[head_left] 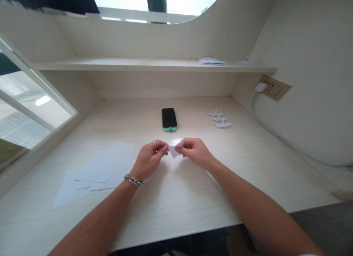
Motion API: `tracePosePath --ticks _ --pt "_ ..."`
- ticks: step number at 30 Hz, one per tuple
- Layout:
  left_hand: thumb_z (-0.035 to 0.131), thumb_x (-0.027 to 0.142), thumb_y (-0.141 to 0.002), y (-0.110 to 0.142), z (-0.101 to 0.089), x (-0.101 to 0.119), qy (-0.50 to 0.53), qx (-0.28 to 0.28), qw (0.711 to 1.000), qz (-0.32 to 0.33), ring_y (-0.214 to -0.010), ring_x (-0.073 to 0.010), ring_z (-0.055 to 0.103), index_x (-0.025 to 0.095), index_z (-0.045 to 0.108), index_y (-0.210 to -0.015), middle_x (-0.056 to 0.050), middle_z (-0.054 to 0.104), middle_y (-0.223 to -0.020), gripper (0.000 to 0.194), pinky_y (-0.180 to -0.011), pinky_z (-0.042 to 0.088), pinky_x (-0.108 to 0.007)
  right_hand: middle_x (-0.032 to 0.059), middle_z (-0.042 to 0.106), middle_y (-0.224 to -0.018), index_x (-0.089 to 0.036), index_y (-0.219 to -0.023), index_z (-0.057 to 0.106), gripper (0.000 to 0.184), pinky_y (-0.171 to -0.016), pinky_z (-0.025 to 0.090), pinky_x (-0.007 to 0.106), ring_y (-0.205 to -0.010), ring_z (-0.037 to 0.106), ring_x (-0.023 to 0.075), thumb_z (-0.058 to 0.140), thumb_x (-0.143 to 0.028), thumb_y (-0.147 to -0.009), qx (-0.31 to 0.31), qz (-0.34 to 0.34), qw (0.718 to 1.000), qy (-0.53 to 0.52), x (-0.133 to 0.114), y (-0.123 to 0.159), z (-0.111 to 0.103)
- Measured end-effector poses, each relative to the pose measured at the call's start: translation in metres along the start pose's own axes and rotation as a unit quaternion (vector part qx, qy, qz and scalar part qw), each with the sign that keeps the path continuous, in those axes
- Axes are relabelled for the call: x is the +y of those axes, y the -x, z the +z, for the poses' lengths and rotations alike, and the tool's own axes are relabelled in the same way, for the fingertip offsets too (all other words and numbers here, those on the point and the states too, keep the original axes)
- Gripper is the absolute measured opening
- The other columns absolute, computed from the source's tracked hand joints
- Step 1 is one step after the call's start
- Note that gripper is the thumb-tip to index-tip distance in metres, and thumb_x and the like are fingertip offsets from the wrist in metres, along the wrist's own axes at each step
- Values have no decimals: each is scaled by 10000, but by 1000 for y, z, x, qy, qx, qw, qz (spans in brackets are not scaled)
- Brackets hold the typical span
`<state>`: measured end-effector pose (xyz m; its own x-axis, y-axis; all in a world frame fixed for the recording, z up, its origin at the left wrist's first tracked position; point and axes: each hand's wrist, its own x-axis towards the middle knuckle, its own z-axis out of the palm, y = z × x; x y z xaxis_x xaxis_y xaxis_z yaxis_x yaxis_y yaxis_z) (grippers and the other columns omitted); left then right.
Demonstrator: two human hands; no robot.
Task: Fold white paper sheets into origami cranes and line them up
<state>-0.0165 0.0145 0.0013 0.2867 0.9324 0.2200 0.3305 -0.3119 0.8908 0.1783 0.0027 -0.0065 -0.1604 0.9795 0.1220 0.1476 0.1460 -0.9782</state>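
Note:
A small folded piece of white paper (pixel 173 150) is held just above the pale desk (pixel 193 197), between both hands. My left hand (pixel 150 158), with a ring and a chain bracelet, pinches its left side. My right hand (pixel 194 151) pinches its right edge with closed fingertips. Most of the paper is hidden by my fingers.
Loose white sheets (pixel 96 173) lie at the left of the desk. A black phone in a teal case (pixel 169 118) lies behind my hands. Three small folded paper cranes (pixel 220 119) sit at the right rear. A shelf holds folded paper (pixel 211 61); a wall socket (pixel 271 87) feeds a cable.

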Motion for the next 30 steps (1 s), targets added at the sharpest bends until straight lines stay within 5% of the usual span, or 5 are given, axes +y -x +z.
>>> tracePosePath --ticks 4,9,16,22,30 --pt "648 395 -812 -1 1 4 67 54 995 -50 -588 -131 595 138 637 -868 -27 661 -663 263 -553 476 -241 28 687 -701 -161 -793 731 215 -555 458 248 -611 577 129 712 -365 -726 59 -11 997 -42 3 0 4" --pt "726 385 -753 5 10 15 159 7 983 -91 -535 -124 593 135 641 -1071 -43 704 -685 413 -507 478 -235 44 721 -728 -171 -865 759 221 -554 466 254 -625 616 145 728 -334 -719 100 -52 992 -56 1 4 10" --pt "763 361 -724 6 18 10 254 35 961 -99 -653 -141 666 136 707 -954 -59 734 -776 326 -649 542 -269 53 749 -840 -190 -875 758 193 -673 532 290 -748 678 178 718 -334 -753 76 -75 993 -47 -1 7 14" --pt "784 387 -689 5 16 8 225 57 969 -87 -675 -161 664 134 732 -942 -48 720 -711 361 -688 552 -302 90 737 -928 -161 -970 723 325 -741 552 332 -817 694 203 712 -408 -759 4 -56 995 -77 -5 9 15" --pt "776 349 -705 5 17 6 185 60 980 -49 -684 -157 657 151 738 -950 -48 732 -747 318 -670 543 -286 78 724 -852 -143 -931 728 324 -683 537 317 -783 668 185 662 -427 -790 6 -23 997 -76 -4 7 13"
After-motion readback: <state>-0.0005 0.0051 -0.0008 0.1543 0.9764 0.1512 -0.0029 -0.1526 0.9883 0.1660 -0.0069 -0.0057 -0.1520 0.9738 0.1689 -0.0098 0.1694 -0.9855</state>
